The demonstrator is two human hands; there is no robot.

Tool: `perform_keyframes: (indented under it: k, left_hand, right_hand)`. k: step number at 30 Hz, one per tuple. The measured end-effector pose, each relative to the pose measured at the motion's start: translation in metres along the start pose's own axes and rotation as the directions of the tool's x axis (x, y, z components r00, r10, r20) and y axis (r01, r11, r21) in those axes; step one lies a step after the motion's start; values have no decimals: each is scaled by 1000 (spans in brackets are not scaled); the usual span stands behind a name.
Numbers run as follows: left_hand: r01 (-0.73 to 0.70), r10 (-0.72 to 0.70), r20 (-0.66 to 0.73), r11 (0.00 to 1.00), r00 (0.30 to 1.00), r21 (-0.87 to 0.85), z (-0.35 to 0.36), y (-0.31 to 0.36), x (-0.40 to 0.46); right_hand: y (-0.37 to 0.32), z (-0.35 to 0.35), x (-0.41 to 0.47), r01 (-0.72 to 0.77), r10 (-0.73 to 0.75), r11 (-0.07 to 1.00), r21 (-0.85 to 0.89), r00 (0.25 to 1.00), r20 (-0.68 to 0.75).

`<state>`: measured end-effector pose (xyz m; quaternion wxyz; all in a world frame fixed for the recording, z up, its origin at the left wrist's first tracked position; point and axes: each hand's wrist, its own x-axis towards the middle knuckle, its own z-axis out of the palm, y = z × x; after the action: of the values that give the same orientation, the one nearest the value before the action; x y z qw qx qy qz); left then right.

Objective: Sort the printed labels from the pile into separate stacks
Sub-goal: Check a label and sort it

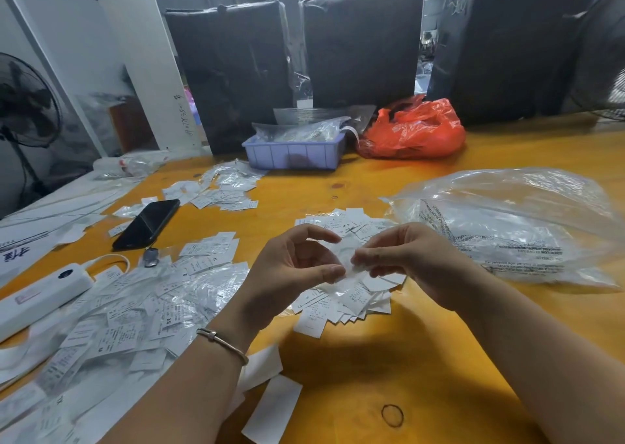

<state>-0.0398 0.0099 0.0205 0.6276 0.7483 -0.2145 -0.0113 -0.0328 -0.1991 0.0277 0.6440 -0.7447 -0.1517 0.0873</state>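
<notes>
A small white printed label (345, 255) hangs between both hands above the yellow table. My left hand (297, 271) pinches its left edge with thumb and curled fingers. My right hand (402, 257) pinches its right edge with the fingertips. Under the hands lies a fanned pile of labels (341, 303). A big loose heap of labels and clear film (128, 321) spreads at the left. More labels lie farther back in a stack (213, 245) and a scatter (226, 193).
A black phone (147, 223) and a white power bank (37, 299) lie at the left. A clear plastic bag (517, 227) lies at the right. A blue tray (294, 152) and a red bag (416, 132) stand at the back. A rubber band (392, 415) lies near me.
</notes>
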Motion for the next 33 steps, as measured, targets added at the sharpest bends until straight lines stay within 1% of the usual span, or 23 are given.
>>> perform_keyframes:
  k: [4,7,10,13,18,19,21,25,27,29,33]
  left_hand:
    - [9,-10,11,1000,1000,21,0,-3,1]
    - [-4,2,59,999,998,38,3,-1,-1]
    - [-7,3,124,999,992,32,3,0,-2]
    - [4,-14,172,998,985,58,4,-1,-2]
    - [24,-76,273,982,959,190,3,-1,-2]
    - [27,-83,269,978,960,205,3,-2,-2]
    - [38,-82,216,979,973,203,4,-4,-1]
    - [26,-34,49,987,998,161,3,-6,1]
    - [4,-4,0,989,1000,145,1,-5,1]
    - [-11,15,-28,993,999,115,1,-4,1]
    - [-27,31,-51,996,998,85,2,-4,0]
  right_hand:
    - [-1,1,-1,67,-68,997,-27,997,-41]
    - [-2,1,-1,86,-87,996,-35,995,-50]
    - [-3,2,-2,78,-79,994,-74,997,-11]
    - [-5,3,-5,69,-61,984,-165,997,56]
    - [-7,6,-6,73,-44,958,-279,993,112]
    - [-8,6,-7,83,-53,958,-273,992,115]
    - [-11,4,-8,124,-106,966,-226,990,88]
    - [-15,-5,-7,244,-250,967,-70,961,-116]
    - [-17,-7,-9,290,-283,957,11,942,-178]
    - [-19,-7,-10,310,-294,949,55,935,-200]
    - [-19,-7,-10,313,-294,948,60,931,-216]
